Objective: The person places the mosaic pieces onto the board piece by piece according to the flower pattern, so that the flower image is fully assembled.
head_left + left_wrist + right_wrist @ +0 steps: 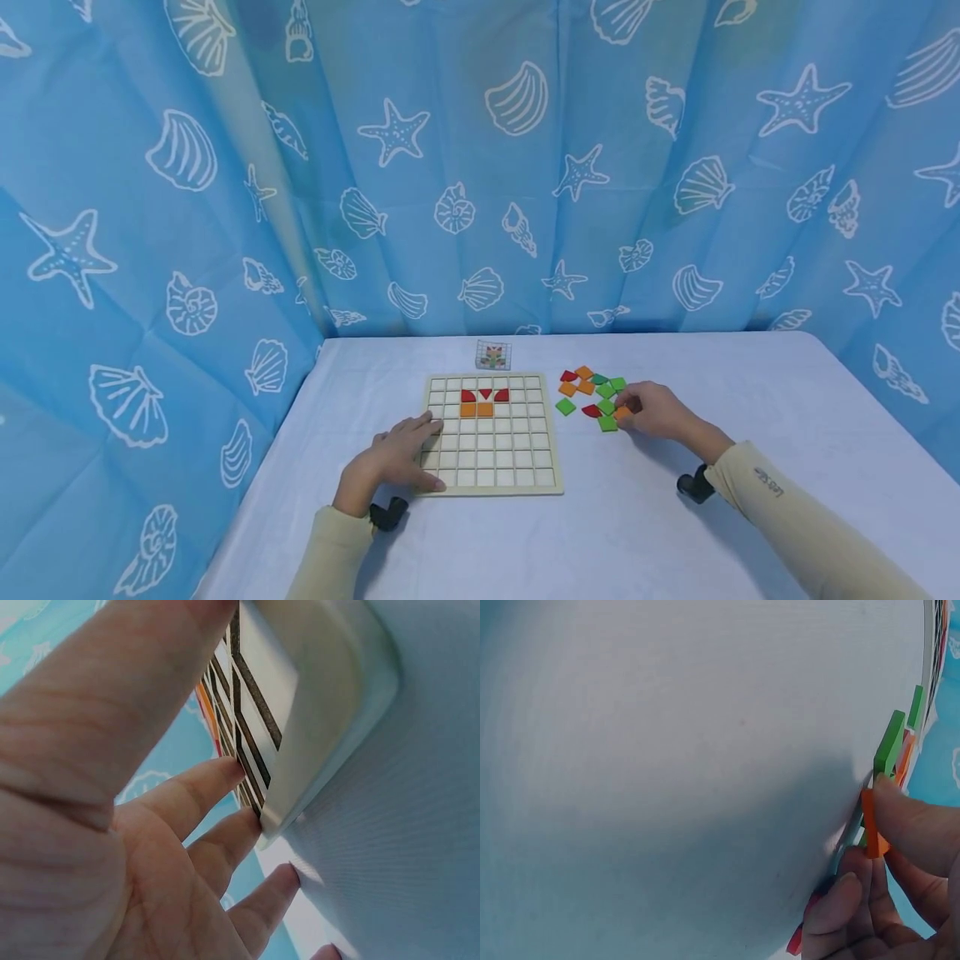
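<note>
My left hand [403,452] lies on the left edge of a pale wooden grid board [555,433], fingers spread and fairly straight. The left wrist view has its fingertips at the rim of the board [322,705]. On the board sit two orange square tiles [468,410] side by side, below a row of red pieces [485,393]. To the right of the board, my right hand [654,408] pinches an orange tile [871,825] between thumb and fingers. A green tile [889,742] stands close by its thumb, and a red piece [795,941] shows under the curled fingers.
Loose green, orange and red tiles [566,407] lie between the board and my right hand. A small pattern card [493,356] in a clear holder stands behind the board. A blue shell-print curtain [480,208] closes off the back of the white table [787,400].
</note>
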`<state>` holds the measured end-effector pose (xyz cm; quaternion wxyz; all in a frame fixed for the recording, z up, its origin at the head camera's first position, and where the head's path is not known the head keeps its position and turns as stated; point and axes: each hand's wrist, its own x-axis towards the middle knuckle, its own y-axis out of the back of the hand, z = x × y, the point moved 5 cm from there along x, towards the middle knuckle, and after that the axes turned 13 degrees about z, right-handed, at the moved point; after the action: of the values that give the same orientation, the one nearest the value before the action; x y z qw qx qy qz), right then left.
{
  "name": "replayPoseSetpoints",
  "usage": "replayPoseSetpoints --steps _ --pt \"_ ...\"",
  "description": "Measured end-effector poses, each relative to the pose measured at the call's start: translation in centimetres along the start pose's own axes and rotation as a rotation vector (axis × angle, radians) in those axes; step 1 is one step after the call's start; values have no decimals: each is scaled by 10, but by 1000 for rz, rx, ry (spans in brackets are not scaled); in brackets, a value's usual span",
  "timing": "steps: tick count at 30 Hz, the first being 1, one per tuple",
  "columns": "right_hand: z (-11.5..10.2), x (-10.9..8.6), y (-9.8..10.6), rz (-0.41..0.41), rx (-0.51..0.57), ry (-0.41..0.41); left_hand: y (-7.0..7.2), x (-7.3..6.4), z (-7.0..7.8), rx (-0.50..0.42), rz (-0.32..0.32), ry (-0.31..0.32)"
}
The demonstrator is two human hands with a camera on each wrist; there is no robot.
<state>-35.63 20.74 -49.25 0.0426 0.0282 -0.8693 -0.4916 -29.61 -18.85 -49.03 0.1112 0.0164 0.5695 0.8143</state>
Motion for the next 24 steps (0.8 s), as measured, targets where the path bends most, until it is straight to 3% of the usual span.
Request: replayPoseSetpoints --steps 9,24 --pt "4 2 -3 -34 -12 15 3 -2 2 -14 -5 -9" --pt "2 2 8 -70 -11 45 3 -2 2 -16 3 -9"
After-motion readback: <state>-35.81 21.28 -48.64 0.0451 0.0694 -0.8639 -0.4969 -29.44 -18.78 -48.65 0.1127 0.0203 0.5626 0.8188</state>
